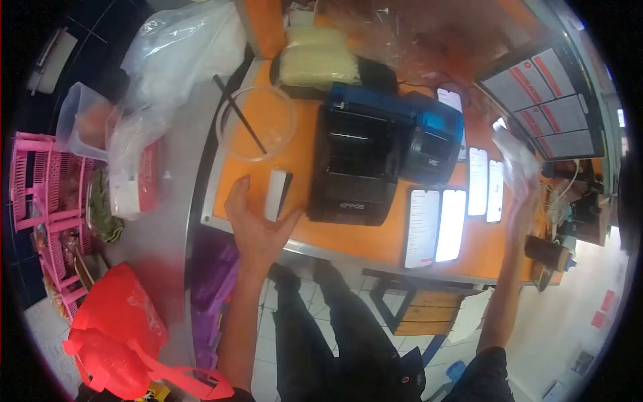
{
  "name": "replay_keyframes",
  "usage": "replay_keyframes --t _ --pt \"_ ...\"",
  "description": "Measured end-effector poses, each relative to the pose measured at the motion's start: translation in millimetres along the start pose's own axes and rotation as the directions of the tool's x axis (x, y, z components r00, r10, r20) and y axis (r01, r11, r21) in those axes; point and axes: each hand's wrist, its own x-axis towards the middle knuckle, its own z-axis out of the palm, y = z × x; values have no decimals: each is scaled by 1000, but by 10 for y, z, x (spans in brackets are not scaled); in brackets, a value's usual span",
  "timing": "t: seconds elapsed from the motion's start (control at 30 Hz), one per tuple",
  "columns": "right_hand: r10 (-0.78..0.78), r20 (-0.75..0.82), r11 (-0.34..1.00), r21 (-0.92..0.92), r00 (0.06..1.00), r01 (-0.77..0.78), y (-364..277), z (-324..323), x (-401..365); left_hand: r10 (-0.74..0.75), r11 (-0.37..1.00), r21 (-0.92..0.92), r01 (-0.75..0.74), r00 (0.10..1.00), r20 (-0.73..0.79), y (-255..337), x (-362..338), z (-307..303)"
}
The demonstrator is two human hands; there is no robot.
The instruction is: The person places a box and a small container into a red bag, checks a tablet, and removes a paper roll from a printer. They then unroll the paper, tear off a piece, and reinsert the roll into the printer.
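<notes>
My left hand (258, 228) is over the orange counter near its front edge, with thumb and fingers spread apart. Between them, on the counter, is a small white block with a dark side (276, 194); my hand does not grip it. My right hand (527, 194) is at the counter's right side, closed on a crumpled translucent plastic bag (517, 159), which is blurred and covers most of the fingers. A black receipt printer (355, 161) stands right of my left hand. Several phones with lit screens, one a white phone (451, 224), lie between the printer and my right hand.
A clear round lid (284, 127) with a black straw (241, 114) lies behind my left hand. A screen (542, 100) stands at right. On the left are a steel surface (174, 194), a red bag (120, 328) and a pink basket rack (47, 181).
</notes>
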Motion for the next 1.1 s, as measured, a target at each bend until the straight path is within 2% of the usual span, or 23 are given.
replay_keyframes --t 0.03,0.1,0.13,0.17,0.2,0.23,0.27,0.3,0.37,0.43,0.47,0.53,0.6,0.63,0.67,0.77,0.8,0.87,0.97,1.0,1.07,1.1 --pt "14 17 1000 -25 1000 -13 -96 -215 -140 -8 998 -60 7 1000 -20 -5 -27 -21" --pt "67 -137 980 197 988 -39 306 -410 -454 5 992 -125 -10 999 -40 -37 -73 -73" --pt "267 -114 855 486 957 -181 172 -576 -569 26 991 -133 -30 999 -37 -78 -102 -116" --pt "447 -40 635 718 894 -285 35 -747 -695 44 988 -150 -47 999 -27 -105 -144 -155" --pt "296 31 814 516 955 -269 -57 -955 -861 58 989 -132 -60 998 -17 -99 -189 -214" --pt "170 133 940 275 976 -201 -164 -1212 -1038 110 992 -57 -112 993 -35 -90 -251 -261" --pt "71 253 996 29 965 -81 -285 -1400 -1147 142 984 -104 -148 988 -56 47 -266 -316" --pt "82 367 957 229 927 -175 -301 -1424 -1268 157 968 -181 -171 984 -87 169 -312 -312" --pt "99 578 729 512 810 -454 -338 -1488 -1515 218 916 -355 -184 974 58 388 -446 -364" --pt "-115 679 744 542 725 -389 -1097 -1342 -1352 248 791 -612 8 910 331 706 -500 -269" --pt "-208 716 650 610 667 -453 -1185 -1187 -1376 274 716 -684 142 844 462 917 -535 -225" --pt "-384 739 467 672 553 -574 -1324 -856 -1480 266 662 -690 293 769 582 1454 -393 -103" --pt "-525 727 349 658 442 -667 -1407 -543 -1582 372 610 -710 352 663 649 1468 -432 100" --pt "-501 772 343 592 391 -730 -1464 -489 -1600 422 586 -715 381 610 671 1434 -477 167" --pt "-475 813 333 521 338 -786 -1521 -434 -1619 400 609 -666 432 557 727 1320 -522 184" --pt "-195 962 297 242 189 -924 -1685 -428 -1751 329 633 -507 585 390 860 989 -667 134" --pt "-157 972 276 211 172 -938 -1674 -353 -1867 303 621 -457 637 342 889 945 -727 88" --pt "-112 993 279 78 48 -957 -1732 -324 -1985 265 608 -367 704 256 930 835 -856 21" --pt "-147 989 214 31 -1 -976 -1549 -180 -2339 187 554 -187 811 98 977 654 -1123 -93" --pt "-95 995 189 15 -3 -982 -1595 -182 -2379 142 479 -150 865 92 986 622 -1226 -128" --pt "-178 984 -17 -17 -14 -1000 -1558 -169 -2469 56 317 -85 945 71 996 570 -1425 -209" --pt "-221 975 -117 -38 -11 -992 -1531 -151 -2504 29 278 -112 954 109 994 552 -1498 -237"
